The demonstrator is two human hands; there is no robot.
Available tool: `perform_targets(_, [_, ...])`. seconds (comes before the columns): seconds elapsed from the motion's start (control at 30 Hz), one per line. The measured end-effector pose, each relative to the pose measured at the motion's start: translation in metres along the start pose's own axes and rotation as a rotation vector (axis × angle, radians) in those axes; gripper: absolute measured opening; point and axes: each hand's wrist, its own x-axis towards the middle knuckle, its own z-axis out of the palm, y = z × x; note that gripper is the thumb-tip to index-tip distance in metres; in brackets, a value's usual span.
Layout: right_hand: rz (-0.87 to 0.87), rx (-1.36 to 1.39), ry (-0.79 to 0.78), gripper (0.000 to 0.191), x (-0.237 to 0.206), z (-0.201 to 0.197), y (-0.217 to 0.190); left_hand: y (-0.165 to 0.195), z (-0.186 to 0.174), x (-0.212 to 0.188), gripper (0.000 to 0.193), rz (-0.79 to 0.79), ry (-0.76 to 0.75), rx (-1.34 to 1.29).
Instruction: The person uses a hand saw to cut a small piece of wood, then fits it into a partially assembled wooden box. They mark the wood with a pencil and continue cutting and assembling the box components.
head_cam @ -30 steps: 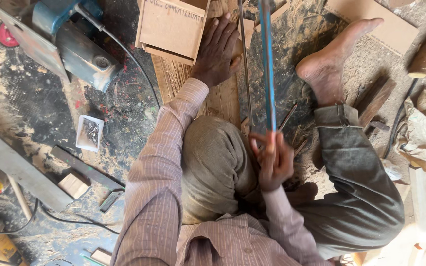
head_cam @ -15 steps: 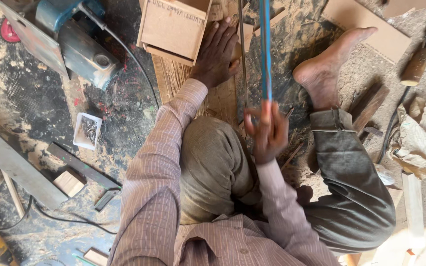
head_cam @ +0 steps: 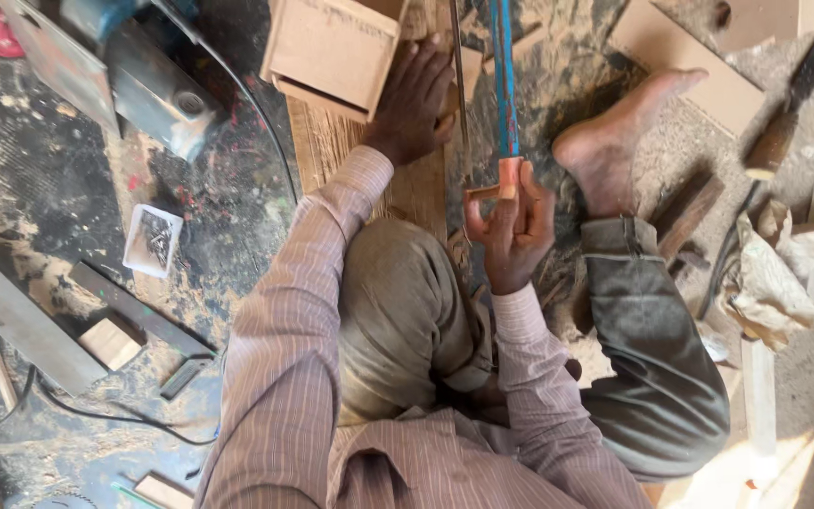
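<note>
The person wears a long-sleeved shirt (head_cam: 284,377) in pale pink with fine dark stripes, buttoned cuffs reaching each wrist, olive-grey trousers (head_cam: 652,349) with turned-up hems, and bare feet (head_cam: 614,141).

1. Left hand (head_cam: 416,99) is boxed in: wooden box (head_cam: 332,47) touches it on the left, saw blade (head_cam: 501,75) runs just beside it on the right.
2. Right hand (head_cam: 511,226) sits between raised knee (head_cam: 407,311) and bare foot (head_cam: 614,141); narrow lane.
3. Far left: power tool (head_cam: 115,66), nail tray (head_cam: 153,240), metal bar (head_cam: 11,320).
4. Right: chisel (head_cam: 784,104), crumpled paper (head_cam: 770,273).
5. Open floor (head_cam: 40,179) between tool and tray.
</note>
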Motion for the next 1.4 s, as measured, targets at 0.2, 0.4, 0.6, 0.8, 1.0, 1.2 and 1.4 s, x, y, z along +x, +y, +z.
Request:
perform_targets(0.2, [0.019,0.013,0.003,0.034,-0.078,-0.029,-0.043,0.003,-0.001,-0.001,0.07,-0.001,-0.031,-0.002])
perform_targets(0.4, [-0.116,-0.094,-0.025,0.037,-0.048,-0.018,-0.038,0.002,0.0,0.003,0.073,0.007,0.037,0.033])
perform_targets(0.6, [-0.243,-0.211,0.046,0.035,0.024,0.013,0.007,0.005,-0.013,0.005,0.07,0.002,0.032,0.018])
perform_targets(0.8, [-0.009,0.097,-0.015,0.039,-0.074,-0.025,-0.046,0.007,-0.006,0.001,0.067,-0.011,-0.009,0.03])
perform_targets(1.0, [0.084,0.434,-0.086,0.019,-0.051,-0.018,-0.025,-0.001,0.006,0.003,0.076,-0.036,-0.053,0.007])
perform_targets(1.2, [-0.064,0.201,-0.022,0.026,0.012,0.017,0.016,0.002,-0.002,0.002,0.075,-0.011,-0.001,0.047])
perform_targets(1.4, [-0.072,0.076,-0.035,0.029,-0.051,-0.023,-0.038,0.004,-0.006,0.003,0.069,-0.03,-0.055,0.047])
